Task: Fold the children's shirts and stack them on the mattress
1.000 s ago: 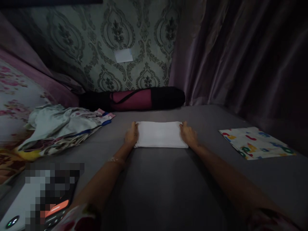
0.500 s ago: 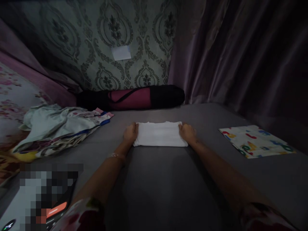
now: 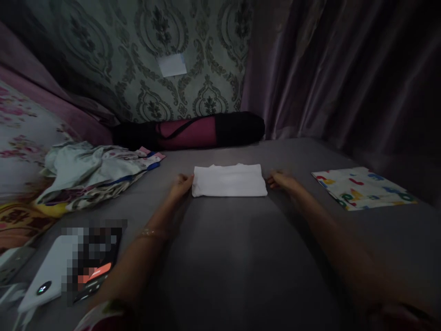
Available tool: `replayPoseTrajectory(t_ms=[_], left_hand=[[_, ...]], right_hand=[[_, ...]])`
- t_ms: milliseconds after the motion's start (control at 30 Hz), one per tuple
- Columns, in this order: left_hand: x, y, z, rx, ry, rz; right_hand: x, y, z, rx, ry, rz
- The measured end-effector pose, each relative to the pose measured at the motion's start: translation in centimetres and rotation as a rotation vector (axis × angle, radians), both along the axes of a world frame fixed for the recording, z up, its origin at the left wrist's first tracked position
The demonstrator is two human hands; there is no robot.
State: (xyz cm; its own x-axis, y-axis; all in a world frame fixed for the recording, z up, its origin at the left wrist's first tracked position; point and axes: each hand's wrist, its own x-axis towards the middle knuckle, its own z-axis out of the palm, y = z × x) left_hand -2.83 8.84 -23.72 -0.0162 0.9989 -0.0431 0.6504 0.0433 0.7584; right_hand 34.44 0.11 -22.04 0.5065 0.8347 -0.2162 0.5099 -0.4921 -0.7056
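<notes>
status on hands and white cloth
Left hand at left edge of white cloth; right hand just off right edge. It lies folded flat. Printed cloth apart, farther right.

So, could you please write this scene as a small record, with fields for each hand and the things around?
Left hand: at left edge of the plain white folded cloth, seemingly touching; grip unclear
Right hand: beside the cloth's right edge, apart from it
Under the cloth: flat grey fabric surface
Right side: white folded cloth printed with colourful shapes
Left side: heap of pale green and patterned clothes
Back: long black-and-magenta cylindrical bag before a patterned wall
</notes>
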Motion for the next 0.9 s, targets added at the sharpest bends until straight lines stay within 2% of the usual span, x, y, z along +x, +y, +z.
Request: replayPoseTrajectory(t_ms=[100, 200, 333, 433, 633, 900], left_hand=[[-0.8, -3.0, 0.4, 0.008, 0.073, 0.039], [-0.9, -5.9, 1.2, 0.010, 0.070, 0.026], [-0.6, -8.4, 2.1, 0.017, -0.004, -0.068], [-0.4, -8.7, 1.7, 0.069, -0.011, -0.121], [-0.5, -7.3, -0.5, 0.195, 0.099, -0.070], [-0.3, -7.2, -1.0, 0.176, -0.095, -0.105]], right_hand=[[0.0, -3.3, -0.4, 0.037, -0.018, 0.072], [-0.6, -6.1, -0.2, 0.045, -0.032, 0.243], [-1.6, -7.5, 0.1, 0.092, 0.023, 0.372], [-1.9, -7.3, -0.2, 0.152, 0.029, 0.382], [-1.7, -6.2, -1.8, 0.241, -0.040, 0.307], [-2.2, -6.3, -1.1, 0.257, -0.066, 0.321]])
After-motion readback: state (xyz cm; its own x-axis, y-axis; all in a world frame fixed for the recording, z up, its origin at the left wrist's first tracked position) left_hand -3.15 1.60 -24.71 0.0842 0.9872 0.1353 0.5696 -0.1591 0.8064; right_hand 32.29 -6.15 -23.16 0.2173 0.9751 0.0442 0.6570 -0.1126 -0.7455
